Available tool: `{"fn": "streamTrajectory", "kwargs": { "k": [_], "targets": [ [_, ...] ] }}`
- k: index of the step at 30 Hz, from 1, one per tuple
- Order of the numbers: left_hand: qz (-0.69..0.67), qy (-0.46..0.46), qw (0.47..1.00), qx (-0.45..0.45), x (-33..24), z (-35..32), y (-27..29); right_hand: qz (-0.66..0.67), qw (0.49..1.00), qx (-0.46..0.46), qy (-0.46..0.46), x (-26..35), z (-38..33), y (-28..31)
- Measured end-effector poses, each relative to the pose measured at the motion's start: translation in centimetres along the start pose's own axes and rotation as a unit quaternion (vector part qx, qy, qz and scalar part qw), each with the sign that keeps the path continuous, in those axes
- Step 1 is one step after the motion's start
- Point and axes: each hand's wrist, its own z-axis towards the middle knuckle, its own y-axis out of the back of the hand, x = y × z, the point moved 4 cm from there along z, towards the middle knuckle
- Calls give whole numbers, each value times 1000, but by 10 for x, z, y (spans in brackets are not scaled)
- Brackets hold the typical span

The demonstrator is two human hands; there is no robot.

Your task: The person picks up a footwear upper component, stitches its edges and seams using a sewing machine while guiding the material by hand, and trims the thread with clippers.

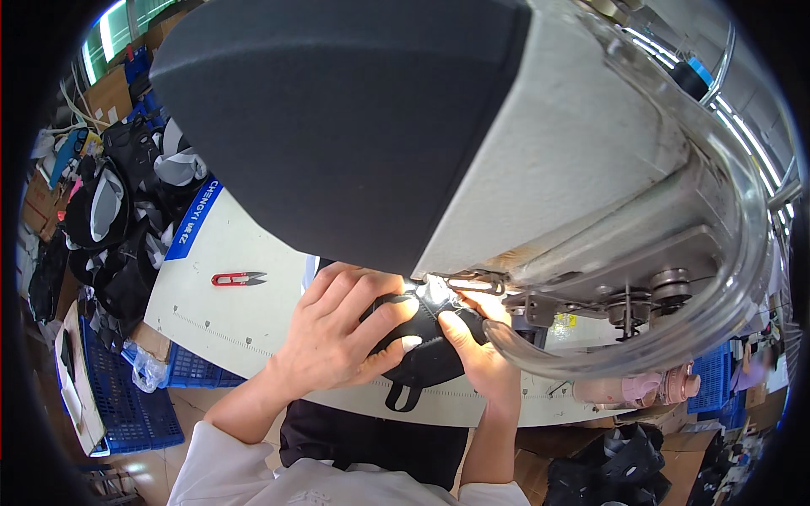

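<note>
A black fabric piece (426, 358), perhaps part of a bag, lies under the lit needle area of a sewing machine (582, 152). A short black strap loop hangs from its near edge. My left hand (342, 325) grips the piece from the left, with thumb and fingers bent onto it. At the right edge, my right hand (481, 350) holds the same piece, thumb on top and its other fingers partly hidden by the machine. The machine's head hides the needle and most of the far side.
Red-handled thread snips (239, 278) lie on the white table (202, 308) at left. Black and grey bag pieces (126, 211) are heaped beyond it. Blue crates (143, 417) stand at lower left. A pink bottle (637, 390) is at the right, above boxes with black pieces (612, 464).
</note>
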Motion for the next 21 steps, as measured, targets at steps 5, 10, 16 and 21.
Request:
{"fn": "streamTrajectory", "kwargs": {
  "k": [5, 10, 16, 21],
  "targets": [
    [-16, -13, 1000, 22, 17, 2, 3, -48, 990, -129, 15, 28, -7, -24],
    [-47, -4, 998, 35, 33, -1, 1, 4, 986, -166, 11, 39, -10, -41],
    [-84, 34, 996, -10, 34, 4, -3, -210, 951, -213, 73, 37, -22, -59],
    [-87, 46, 995, -30, -19, -17, -10, 35, 982, -183, 17, 1, -17, -18]
  ]
}}
